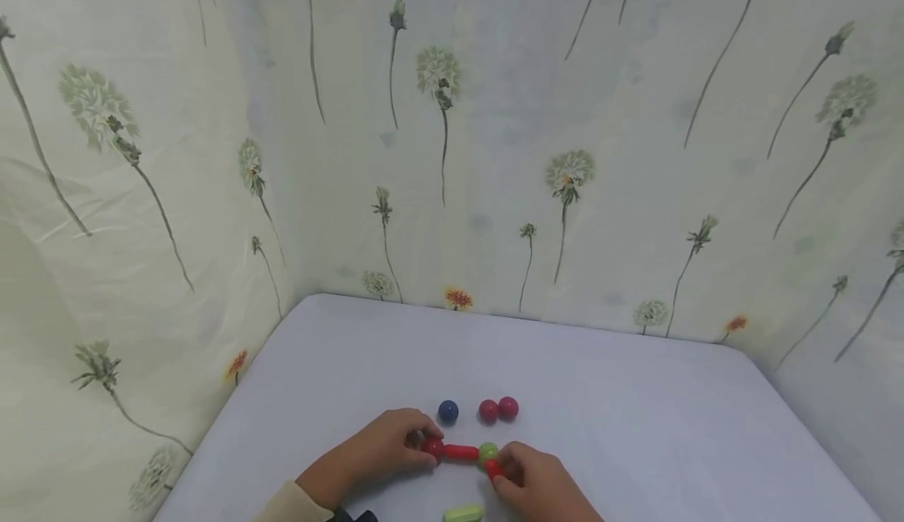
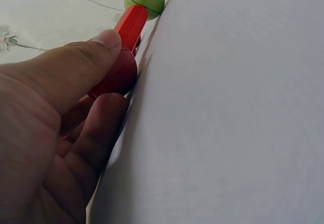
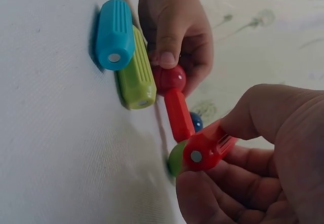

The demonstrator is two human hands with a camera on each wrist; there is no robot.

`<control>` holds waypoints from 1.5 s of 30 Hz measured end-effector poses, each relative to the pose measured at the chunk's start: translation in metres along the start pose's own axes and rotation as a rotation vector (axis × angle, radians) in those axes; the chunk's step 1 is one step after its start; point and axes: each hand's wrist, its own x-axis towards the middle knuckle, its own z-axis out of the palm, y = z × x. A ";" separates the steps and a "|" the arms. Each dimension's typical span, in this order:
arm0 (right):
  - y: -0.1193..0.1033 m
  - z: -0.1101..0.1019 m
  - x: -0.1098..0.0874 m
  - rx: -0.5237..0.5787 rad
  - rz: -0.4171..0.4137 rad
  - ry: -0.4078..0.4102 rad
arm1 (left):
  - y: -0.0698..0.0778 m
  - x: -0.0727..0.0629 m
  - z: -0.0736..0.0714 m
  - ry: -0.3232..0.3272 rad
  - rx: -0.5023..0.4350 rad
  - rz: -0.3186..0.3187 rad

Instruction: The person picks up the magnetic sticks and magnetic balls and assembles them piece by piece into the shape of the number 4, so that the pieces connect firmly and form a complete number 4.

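Here we see the left hand pinching a red ball, a red rod linking it to a green ball, the right hand pinching a second rod beside that

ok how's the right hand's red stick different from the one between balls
The held stick is in the right hand; the middle stick sits between a red ball and a green ball. The held stick slants in the head view; the middle stick runs nearly sideways. The held stick shows a grey end disc; the middle stick shows none. Both are red.
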 end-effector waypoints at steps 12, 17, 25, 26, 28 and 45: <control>0.003 0.001 -0.003 0.038 0.134 -0.009 | -0.001 0.000 0.000 0.000 0.009 0.027; 0.006 0.003 -0.002 0.075 0.159 -0.034 | -0.003 -0.001 0.000 -0.003 0.022 0.044; 0.013 0.005 0.004 0.120 0.156 -0.031 | -0.002 0.002 -0.001 0.004 0.029 0.047; 0.014 0.006 0.004 0.127 0.156 -0.030 | -0.002 0.002 -0.001 0.003 0.029 0.049; 0.015 0.007 0.005 0.139 0.152 -0.029 | -0.002 0.001 -0.001 -0.001 0.029 0.049; 0.015 0.014 0.006 0.131 0.162 0.008 | -0.004 0.001 0.000 0.002 0.036 0.062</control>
